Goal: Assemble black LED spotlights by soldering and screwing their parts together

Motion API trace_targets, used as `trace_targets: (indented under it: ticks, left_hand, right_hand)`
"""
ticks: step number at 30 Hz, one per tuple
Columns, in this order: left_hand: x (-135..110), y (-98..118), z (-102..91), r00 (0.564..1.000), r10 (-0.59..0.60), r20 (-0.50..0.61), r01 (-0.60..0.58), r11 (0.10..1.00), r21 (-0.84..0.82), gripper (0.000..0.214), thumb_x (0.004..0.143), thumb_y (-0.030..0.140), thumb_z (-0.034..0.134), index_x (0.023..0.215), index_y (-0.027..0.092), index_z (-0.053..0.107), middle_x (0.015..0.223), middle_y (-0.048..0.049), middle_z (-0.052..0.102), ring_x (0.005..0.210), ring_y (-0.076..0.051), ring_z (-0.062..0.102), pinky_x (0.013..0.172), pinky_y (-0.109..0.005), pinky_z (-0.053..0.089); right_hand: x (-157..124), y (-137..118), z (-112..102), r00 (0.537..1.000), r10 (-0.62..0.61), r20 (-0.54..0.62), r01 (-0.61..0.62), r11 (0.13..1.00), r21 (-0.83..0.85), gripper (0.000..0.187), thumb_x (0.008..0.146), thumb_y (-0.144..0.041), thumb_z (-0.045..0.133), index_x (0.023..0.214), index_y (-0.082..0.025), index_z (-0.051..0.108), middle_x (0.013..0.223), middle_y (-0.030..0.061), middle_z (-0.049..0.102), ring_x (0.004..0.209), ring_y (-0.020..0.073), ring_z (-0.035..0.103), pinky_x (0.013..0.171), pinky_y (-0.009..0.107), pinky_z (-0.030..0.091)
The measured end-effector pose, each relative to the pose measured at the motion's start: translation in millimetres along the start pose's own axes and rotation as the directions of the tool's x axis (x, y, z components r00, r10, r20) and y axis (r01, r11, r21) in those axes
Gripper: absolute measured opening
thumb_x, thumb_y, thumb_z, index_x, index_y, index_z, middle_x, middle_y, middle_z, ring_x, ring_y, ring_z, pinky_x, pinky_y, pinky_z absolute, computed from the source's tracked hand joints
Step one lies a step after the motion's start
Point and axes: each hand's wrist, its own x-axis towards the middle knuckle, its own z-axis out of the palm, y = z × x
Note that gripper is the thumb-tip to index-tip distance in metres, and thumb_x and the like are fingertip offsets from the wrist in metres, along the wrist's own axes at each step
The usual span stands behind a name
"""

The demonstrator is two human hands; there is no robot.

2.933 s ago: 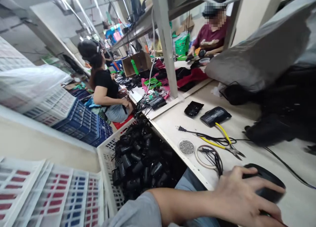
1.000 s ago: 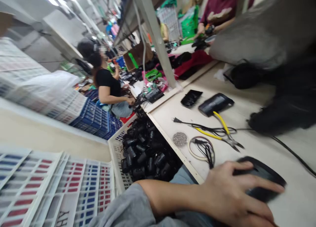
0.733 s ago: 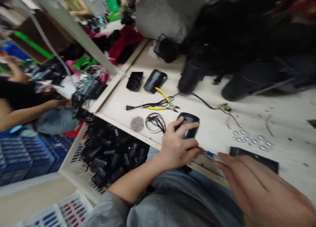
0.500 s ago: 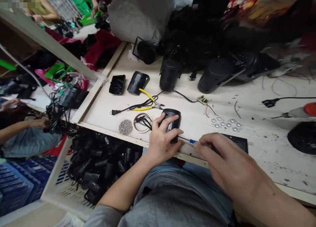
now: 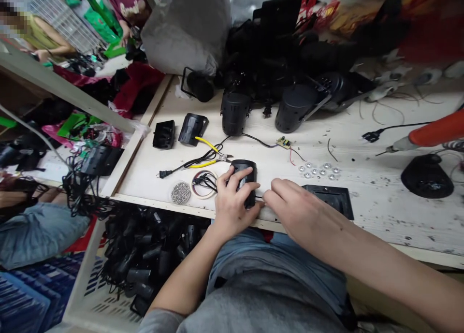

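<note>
My left hand (image 5: 234, 205) presses a black cylindrical housing (image 5: 244, 166) onto the bench, fingers spread over its top and thumb along its near side. In my right hand (image 5: 290, 205) is a thin-shafted screwdriver (image 5: 258, 196), its shaft reaching the right side of the housing; my fist hides the handle. Left of the housing lie yellow-handled wire cutters (image 5: 208, 145), a tape roll (image 5: 192, 188) with a plug cord inside it, and a round pile of small screws (image 5: 180, 193). A flat black panel (image 5: 337, 201) sits beyond my right wrist.
A small circuit board (image 5: 283, 142) and several clear lenses (image 5: 323, 171) lie farther back. Black lamp housings (image 5: 235, 113) line the rear. An orange power driver (image 5: 435, 130) points in from the right. A white crate (image 5: 78, 287) of black parts stands below. Co-workers are at left.
My right hand has moved left, closer to the housing, and now covers the blue part of the screwdriver. My left hand keeps its hold. The view has shifted slightly right.
</note>
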Motion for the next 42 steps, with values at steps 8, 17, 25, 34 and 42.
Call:
trace_targets:
  ticks: [8, 17, 25, 34, 42]
  left_hand:
    - [-0.8, 0.5, 0.5, 1.000, -0.001, -0.003, 0.001, 1.000, 0.000, 0.030, 0.077, 0.026, 0.075, 0.107, 0.024, 0.070, 0.140, -0.0066, 0.060, 0.133, -0.034, 0.044, 0.113, -0.053, 0.041]
    - [-2.0, -2.6, 1.9, 0.999, 0.004, -0.040, -0.004, 1.000, -0.004, 0.030, 0.076, 0.030, 0.077, 0.105, 0.024, 0.071, 0.139, -0.0068, 0.061, 0.134, -0.034, 0.041, 0.113, -0.052, 0.040]
    - [-1.2, -2.0, 3.1, 0.997, 0.031, -0.066, -0.032, 0.999, -0.016, 0.028, 0.077, 0.028, 0.075, 0.105, 0.023, 0.070, 0.136, -0.0079, 0.062, 0.131, -0.032, 0.045, 0.114, -0.051, 0.040]
    - [-2.8, -5.6, 4.2, 0.996, 0.029, -0.084, -0.031, 0.999, -0.028, 0.028, 0.075, 0.030, 0.076, 0.102, 0.023, 0.071, 0.137, -0.0081, 0.062, 0.132, -0.034, 0.044, 0.112, -0.051, 0.041]
    - [-1.5, -5.5, 5.2, 0.995, 0.043, -0.095, -0.045, 0.999, -0.028, 0.025, 0.078, 0.031, 0.076, 0.100, 0.022, 0.071, 0.135, -0.0083, 0.063, 0.132, -0.034, 0.044, 0.111, -0.050, 0.042]
  right_hand:
    - [10.9, 2.2, -2.4, 0.998, 0.057, 0.017, -0.051, 0.965, -0.256, 0.010, 0.097, -0.014, 0.047, 0.103, -0.016, 0.055, 0.077, 0.0032, 0.054, 0.064, 0.0196, 0.056, 0.057, 0.031, 0.037]
    - [12.6, 6.9, -7.9, 0.998, -0.036, 0.061, 0.031, 0.997, 0.074, 0.046, 0.086, 0.005, 0.040, 0.124, -0.017, 0.053, 0.094, 0.0055, 0.052, 0.079, 0.0174, 0.053, 0.067, 0.026, 0.042]
    - [13.8, 4.3, -3.9, 0.999, 0.024, 0.035, -0.017, 0.979, -0.204, 0.021, 0.093, -0.008, 0.051, 0.111, -0.015, 0.057, 0.076, 0.0019, 0.054, 0.065, 0.0182, 0.054, 0.058, 0.029, 0.035]
    - [14.2, 5.9, -1.7, 1.000, -0.020, 0.014, 0.020, 1.000, -0.022, 0.036, 0.092, -0.002, 0.043, 0.121, -0.016, 0.056, 0.090, 0.0055, 0.053, 0.077, 0.0175, 0.053, 0.065, 0.025, 0.040]
    - [14.8, 2.9, -8.1, 0.999, -0.007, 0.045, 0.015, 0.984, -0.177, 0.034, 0.088, -0.005, 0.051, 0.120, -0.017, 0.057, 0.079, 0.0012, 0.052, 0.067, 0.0172, 0.052, 0.061, 0.029, 0.033]
